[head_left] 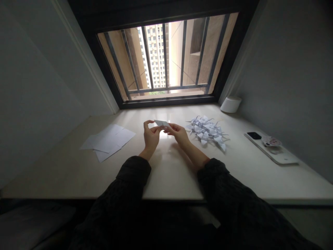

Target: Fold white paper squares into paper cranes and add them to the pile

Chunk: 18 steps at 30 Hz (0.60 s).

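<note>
Between my two hands, above the middle of the white tabletop, is a folded piece of white paper (161, 123) with a pointed left end. My left hand (151, 136) pinches its lower edge with the thumb, the index finger curved up by the tip. On the other side my right hand (179, 133) has its fingers closed on the paper's right end. To the right lies a heap of folded white paper cranes (206, 130). Several loose sheets of white paper (110, 140) overlap on the left.
A phone (272, 149) with a round grip on its back lies at the right. A white rounded container (230, 104) stands in the back right corner. The barred window (166, 59) rises behind the tabletop (171, 184), with walls at both sides.
</note>
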Available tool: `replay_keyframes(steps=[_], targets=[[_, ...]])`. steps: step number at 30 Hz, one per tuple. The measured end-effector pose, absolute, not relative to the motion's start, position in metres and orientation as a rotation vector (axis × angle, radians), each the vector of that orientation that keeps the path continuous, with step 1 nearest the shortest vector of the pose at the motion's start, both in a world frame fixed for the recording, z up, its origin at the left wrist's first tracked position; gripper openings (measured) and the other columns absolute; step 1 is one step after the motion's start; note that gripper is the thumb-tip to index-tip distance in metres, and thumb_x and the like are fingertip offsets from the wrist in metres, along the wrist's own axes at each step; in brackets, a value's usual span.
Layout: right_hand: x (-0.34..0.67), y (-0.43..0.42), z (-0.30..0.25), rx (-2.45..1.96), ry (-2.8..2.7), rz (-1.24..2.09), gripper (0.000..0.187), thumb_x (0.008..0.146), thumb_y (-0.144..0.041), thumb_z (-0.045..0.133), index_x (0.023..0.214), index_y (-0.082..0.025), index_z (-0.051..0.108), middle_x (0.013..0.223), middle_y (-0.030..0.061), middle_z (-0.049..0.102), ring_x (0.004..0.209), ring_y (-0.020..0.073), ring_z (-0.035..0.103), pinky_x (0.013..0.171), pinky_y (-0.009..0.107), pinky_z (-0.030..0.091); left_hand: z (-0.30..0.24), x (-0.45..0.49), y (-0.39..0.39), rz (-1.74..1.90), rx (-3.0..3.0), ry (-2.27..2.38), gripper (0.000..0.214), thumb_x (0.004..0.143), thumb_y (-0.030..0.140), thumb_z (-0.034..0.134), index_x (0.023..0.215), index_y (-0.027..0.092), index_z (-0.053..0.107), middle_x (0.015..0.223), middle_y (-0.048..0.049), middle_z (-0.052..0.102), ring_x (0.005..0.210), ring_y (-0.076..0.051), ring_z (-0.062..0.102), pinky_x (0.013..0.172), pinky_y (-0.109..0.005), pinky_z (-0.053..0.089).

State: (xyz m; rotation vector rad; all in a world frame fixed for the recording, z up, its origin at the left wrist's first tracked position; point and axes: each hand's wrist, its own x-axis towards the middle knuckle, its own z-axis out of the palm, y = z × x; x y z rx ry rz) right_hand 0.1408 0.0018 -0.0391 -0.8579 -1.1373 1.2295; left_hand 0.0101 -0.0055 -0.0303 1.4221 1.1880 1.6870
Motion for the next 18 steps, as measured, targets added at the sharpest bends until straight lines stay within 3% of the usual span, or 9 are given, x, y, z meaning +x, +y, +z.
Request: replay_keyframes(steps=[11, 15, 18], targets=[[0.143, 0.000, -0.038, -0.998, -1.025, 1.136, 0.036, 0.058, -0.046, 0.079, 0.078, -0.018, 0.074, 0.070, 0.0059, 0.074, 0.068, 0.0204, 0.070, 0.066, 0.030, 0.051, -0.034, 0.011, -0.006, 1.639, 1.543, 1.240, 0.044, 0.075, 0.035, 0.071, 0.106, 0.024, 0.040, 0.084, -0.0022, 0.072, 0.079, -0.018, 0.070, 0.075, -0.030, 0.052], [0.147, 0.000, -0.037, -1.051, -1.157, 0.853, 0.029, 0.066, -0.047, 0.073, 0.076, -0.020, 0.073, 0.070, 0.0035, 0.073, 0.067, 0.0194, 0.068, 0.068, 0.031, 0.051, -0.033, 0.010, -0.006, 1.654, 1.594, 1.295, 0.040, 0.078, 0.036, 0.068, 0.108, 0.026, 0.044, 0.096, -0.0032, 0.071, 0.088, -0.019, 0.070, 0.074, -0.030, 0.052], [0.152, -0.003, -0.033, -1.108, -1.316, 0.546, 0.023, 0.074, -0.045, 0.068, 0.075, -0.022, 0.073, 0.074, 0.0018, 0.073, 0.071, 0.0189, 0.066, 0.071, 0.031, 0.050, -0.031, 0.010, -0.007, 1.647, 1.604, 1.259, 0.042, 0.079, 0.036, 0.067, 0.114, 0.028, 0.046, 0.087, -0.0005, 0.071, 0.081, -0.018, 0.070, 0.071, -0.029, 0.052]])
